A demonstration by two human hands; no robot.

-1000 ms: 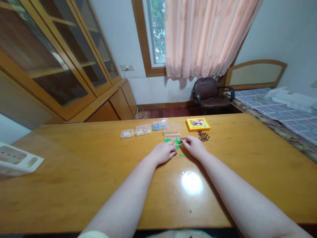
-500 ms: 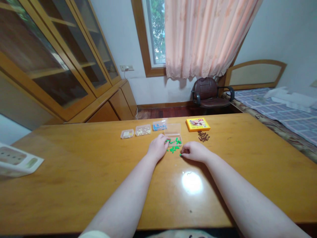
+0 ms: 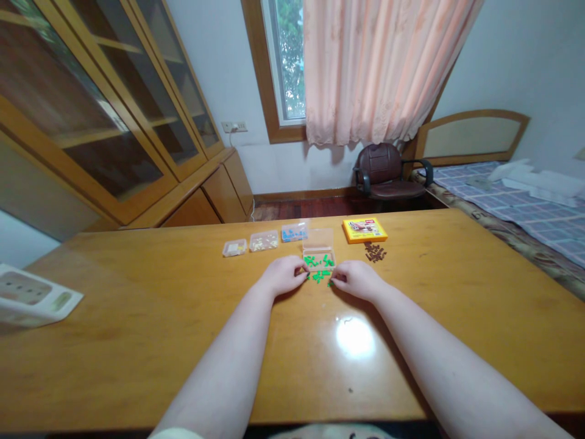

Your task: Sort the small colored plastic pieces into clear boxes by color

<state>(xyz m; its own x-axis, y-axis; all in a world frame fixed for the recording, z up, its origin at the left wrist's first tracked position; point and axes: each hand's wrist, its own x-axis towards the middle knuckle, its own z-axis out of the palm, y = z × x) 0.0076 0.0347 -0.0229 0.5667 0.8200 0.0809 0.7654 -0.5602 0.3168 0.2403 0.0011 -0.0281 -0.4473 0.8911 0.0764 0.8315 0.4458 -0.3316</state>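
Note:
Several small green plastic pieces lie loose on the table in front of an open clear plastic box, which holds more green pieces. At the left side of the loose pile my left hand has its fingertips pinched together on a green piece by the table. My right hand rests at the pile's right side, thumb and fingers pinched at another small green piece. The exact shape of the pieces is too small to make out.
Clear boxes stand to the left: one with blue pieces, one with cream pieces and a smaller one. Brown pieces lie before a yellow box. A white power strip sits far left.
My left hand has drawn back from the clear box to the left edge of the loose green pieces. My right hand has shifted slightly left, closer to the pile.

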